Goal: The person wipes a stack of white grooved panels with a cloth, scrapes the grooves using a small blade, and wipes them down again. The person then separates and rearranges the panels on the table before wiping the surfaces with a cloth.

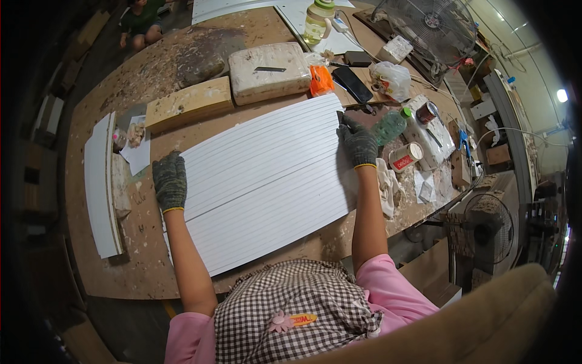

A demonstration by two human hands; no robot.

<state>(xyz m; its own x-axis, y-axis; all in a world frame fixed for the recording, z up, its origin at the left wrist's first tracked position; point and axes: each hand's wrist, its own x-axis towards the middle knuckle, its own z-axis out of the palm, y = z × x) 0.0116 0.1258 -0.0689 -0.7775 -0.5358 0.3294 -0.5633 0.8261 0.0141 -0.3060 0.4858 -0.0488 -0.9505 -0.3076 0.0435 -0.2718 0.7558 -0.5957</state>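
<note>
A stack of long white strips [260, 182] lies side by side across a stained wooden workbench [97, 103], forming a wide white sheet. My left hand [170, 182], in a dark knit glove, rests flat on the strips' left end. My right hand [359, 144], also gloved, presses against the strips' right end, fingers curled at the edge. Neither hand holds a separate object.
A wooden block [188, 104] and a stained white block [268, 71] sit behind the strips. A curved white panel [100, 188] lies at the left. Bottles, a phone [351, 84], cans [405, 156], rags and a fan [433, 27] crowd the right. Another person [142, 21] crouches far back.
</note>
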